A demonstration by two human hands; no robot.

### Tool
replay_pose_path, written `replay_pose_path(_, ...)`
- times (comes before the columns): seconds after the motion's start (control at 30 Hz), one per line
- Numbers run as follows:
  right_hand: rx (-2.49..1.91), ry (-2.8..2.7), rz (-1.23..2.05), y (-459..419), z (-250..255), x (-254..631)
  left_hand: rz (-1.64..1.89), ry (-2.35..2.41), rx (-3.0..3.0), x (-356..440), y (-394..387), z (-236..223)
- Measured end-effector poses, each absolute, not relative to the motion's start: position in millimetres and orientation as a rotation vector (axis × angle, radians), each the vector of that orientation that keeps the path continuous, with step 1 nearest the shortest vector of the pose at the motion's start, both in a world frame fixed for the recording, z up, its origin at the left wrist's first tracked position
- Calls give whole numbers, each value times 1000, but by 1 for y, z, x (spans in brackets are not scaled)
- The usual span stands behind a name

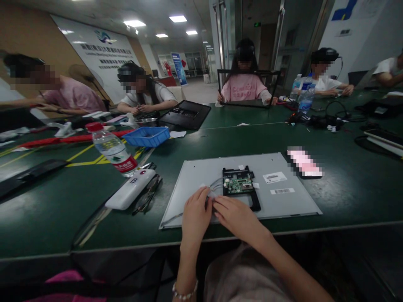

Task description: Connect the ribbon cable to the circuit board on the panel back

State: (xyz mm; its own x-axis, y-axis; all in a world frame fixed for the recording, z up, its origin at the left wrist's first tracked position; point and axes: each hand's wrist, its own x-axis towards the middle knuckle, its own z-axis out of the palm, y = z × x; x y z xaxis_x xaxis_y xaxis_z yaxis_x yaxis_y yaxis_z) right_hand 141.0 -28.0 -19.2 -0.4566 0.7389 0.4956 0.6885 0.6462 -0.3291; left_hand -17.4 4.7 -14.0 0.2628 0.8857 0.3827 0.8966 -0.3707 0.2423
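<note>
A grey flat display panel (pixel 195 172) lies back side up on the green table before me. On it rests a black plastic bracket (pixel 255 202) carrying a green circuit board (pixel 236 184). Thin grey cables (pixel 216 182) run from the board's left side to my fingertips. My left hand (pixel 197 214) is closed, its fingers bent over the cables. Meeting it from the right, my right hand (pixel 236 216) pinches at the same spot, left of the bracket. Between the fingertips shows a small whitish patch, too blurred to name. Another cable length (pixel 174 217) emerges left of my left hand.
Right of the panel lies a phone (pixel 304 163). To the left are a white power bank (pixel 130 191), eyeglasses (pixel 147 195), a water bottle (pixel 113 149) and a blue tray (pixel 146 137). Several people sit around the table; one opposite holds a black frame (pixel 248 104).
</note>
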Motion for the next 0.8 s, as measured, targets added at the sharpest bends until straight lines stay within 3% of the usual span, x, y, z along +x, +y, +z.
replay_pose_path(0.43, -1085, -2269, 112, -32, -19, 148, -756, -1706, -2474, -13, 3, -16)
replay_pose_path(0.8, -1115, -2307, 65, -33, -18, 149, -827, -1968, -2343, -11, 12, -17)
